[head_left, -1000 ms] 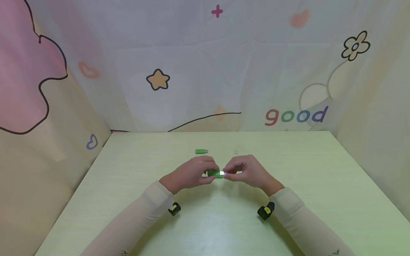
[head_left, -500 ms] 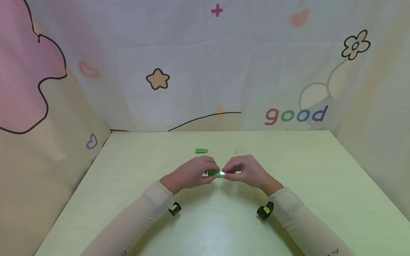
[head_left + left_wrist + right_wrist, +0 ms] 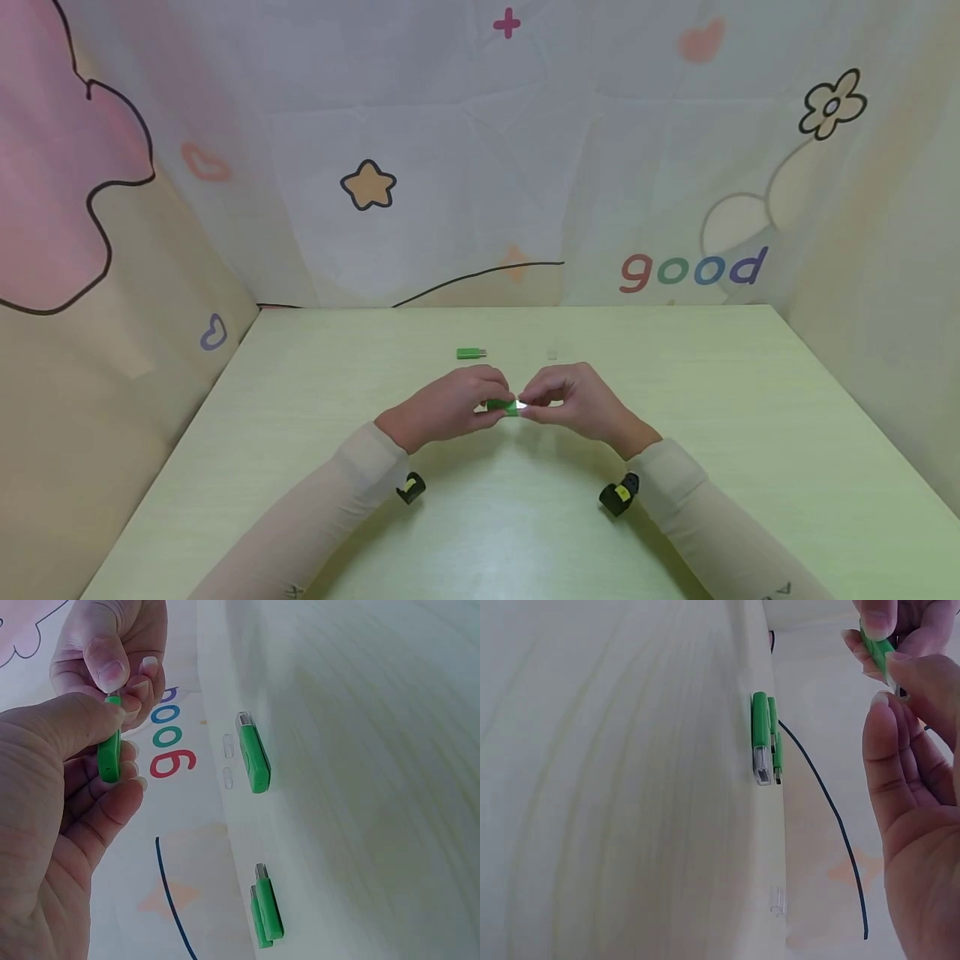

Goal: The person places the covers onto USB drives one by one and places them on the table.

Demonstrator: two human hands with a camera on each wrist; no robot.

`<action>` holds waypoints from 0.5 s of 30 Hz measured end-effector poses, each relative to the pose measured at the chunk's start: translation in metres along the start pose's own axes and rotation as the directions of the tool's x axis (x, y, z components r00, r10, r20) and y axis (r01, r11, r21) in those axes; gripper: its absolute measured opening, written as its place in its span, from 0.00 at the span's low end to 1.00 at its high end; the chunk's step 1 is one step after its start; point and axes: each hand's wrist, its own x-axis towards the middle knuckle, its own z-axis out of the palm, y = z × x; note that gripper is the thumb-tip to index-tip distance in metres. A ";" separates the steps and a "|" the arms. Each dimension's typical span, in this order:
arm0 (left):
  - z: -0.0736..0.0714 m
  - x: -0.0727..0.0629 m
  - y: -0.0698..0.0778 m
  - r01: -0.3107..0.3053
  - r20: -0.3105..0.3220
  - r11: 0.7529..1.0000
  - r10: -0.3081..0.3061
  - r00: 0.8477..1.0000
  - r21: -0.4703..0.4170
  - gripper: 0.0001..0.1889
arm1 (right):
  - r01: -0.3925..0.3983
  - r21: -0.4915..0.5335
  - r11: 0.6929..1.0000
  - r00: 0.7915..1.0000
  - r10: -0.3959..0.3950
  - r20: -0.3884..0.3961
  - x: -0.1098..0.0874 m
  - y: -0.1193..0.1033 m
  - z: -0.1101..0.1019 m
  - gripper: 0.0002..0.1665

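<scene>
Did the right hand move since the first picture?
Yes, a tiny bit: against the printed word "good", the right hand has shifted left, towards the left hand.

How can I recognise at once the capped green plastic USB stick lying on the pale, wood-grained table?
In the left wrist view, start at the pale, wood-grained table. Beside two loose, clear plastic caps lies the green plastic USB stick. Unlike the two bare-plugged green sticks lower in the picture, it wears a transparent cap.
</scene>
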 end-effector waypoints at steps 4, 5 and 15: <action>0.000 -0.001 0.000 -0.013 0.005 1.000 0.013 1.000 0.021 0.06 | -0.007 -0.003 1.000 1.000 0.007 0.003 0.000 -0.002 0.001 0.09; -0.001 -0.001 0.000 -0.018 0.003 1.000 0.017 1.000 0.024 0.06 | -0.008 -0.003 1.000 1.000 0.008 0.003 0.000 -0.002 0.001 0.09; -0.001 -0.001 0.000 -0.027 -0.012 0.999 0.028 1.000 0.045 0.07 | -0.019 0.005 1.000 1.000 0.019 -0.011 0.001 -0.003 0.002 0.08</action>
